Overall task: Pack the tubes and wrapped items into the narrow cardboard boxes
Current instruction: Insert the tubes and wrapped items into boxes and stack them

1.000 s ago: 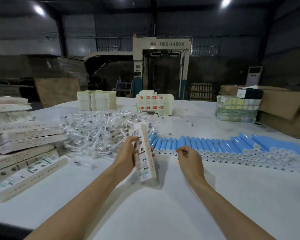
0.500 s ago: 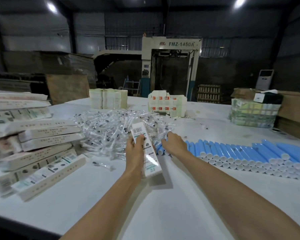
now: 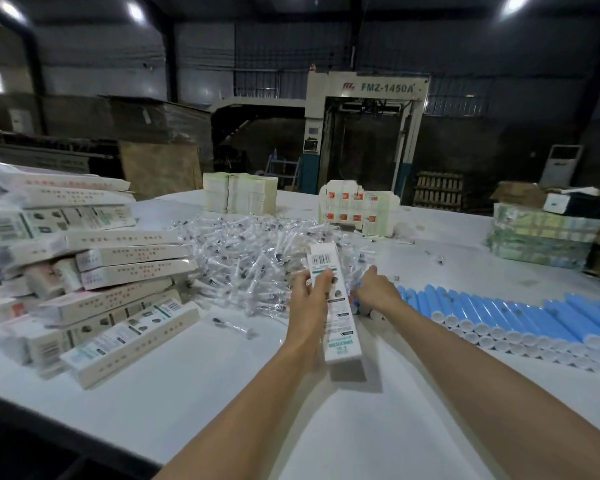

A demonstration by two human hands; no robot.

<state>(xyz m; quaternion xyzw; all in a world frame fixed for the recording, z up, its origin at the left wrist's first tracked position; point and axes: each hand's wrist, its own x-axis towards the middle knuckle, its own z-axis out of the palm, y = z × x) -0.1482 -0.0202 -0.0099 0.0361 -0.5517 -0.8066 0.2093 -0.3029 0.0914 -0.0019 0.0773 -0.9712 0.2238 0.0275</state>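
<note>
My left hand [image 3: 308,299] grips a narrow white cardboard box [image 3: 338,327] with a barcode at its far end, held lengthwise above the white table [image 3: 194,386]. My right hand [image 3: 374,292] reaches just right of the box to the near edge of the pile of clear-wrapped items [image 3: 253,261], at the left end of the row of blue tubes [image 3: 499,315]. Its fingers are curled down among the wrappers; whether they hold anything is hidden.
A heap of narrow printed boxes [image 3: 84,271] fills the left side. Stacks of flat cartons [image 3: 239,192], another stack with red squares [image 3: 359,211] and bundled sheets [image 3: 541,235] stand at the back. A single wrapped item [image 3: 234,326] lies loose near the heap.
My right hand has moved left and forward from the blue tubes to the wrapped pile. My left hand has kept hold of the box. The camera has turned left.
</note>
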